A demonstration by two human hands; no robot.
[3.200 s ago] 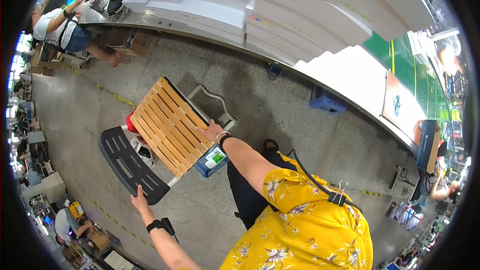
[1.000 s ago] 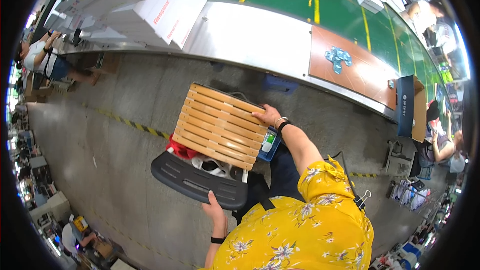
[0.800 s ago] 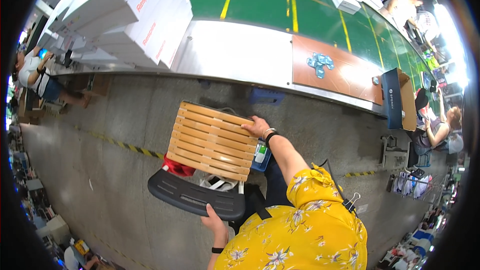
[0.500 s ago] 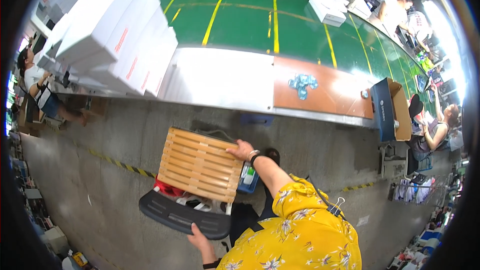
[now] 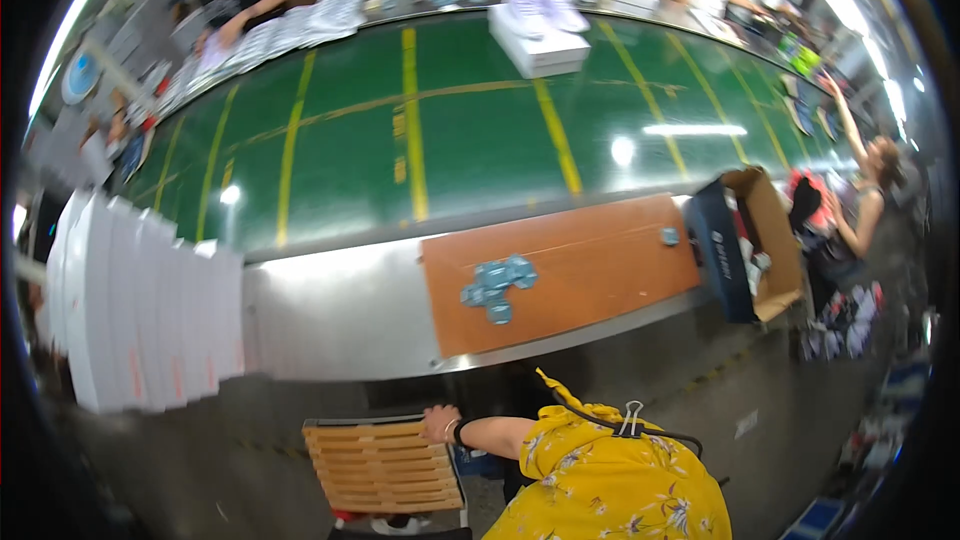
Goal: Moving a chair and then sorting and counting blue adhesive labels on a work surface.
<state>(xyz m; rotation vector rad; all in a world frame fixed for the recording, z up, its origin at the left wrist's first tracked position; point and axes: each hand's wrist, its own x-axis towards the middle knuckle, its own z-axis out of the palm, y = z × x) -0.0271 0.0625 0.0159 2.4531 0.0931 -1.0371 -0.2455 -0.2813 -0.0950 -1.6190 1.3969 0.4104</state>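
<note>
My right hand (image 5: pixel 440 424) is closed on the far right corner of a chair (image 5: pixel 385 470), which has a seat of light wooden slats. The arm reaches over from a yellow flowered sleeve, with a dark band at the wrist. Only the top of the chair's black backrest (image 5: pixel 400 532) shows at the lower edge, with something red and white between it and the seat. My left hand is outside the picture. The chair stands on the floor just in front of the workbench (image 5: pixel 340 325).
On the bench lie a brown board (image 5: pixel 590 280) with several small blue packets (image 5: pixel 497 285), a stack of white boxes (image 5: pixel 140 310) at left and an open dark-blue carton (image 5: pixel 735 250) at right. Behind runs a green conveyor belt (image 5: pixel 350 160) carrying a white box (image 5: pixel 540 52) with shoes. Other people work around it.
The view has tilted up and turned, so the bench and belt fill more of it. My left hand, earlier on the black backrest, has left the picture. The right hand keeps its grip.
</note>
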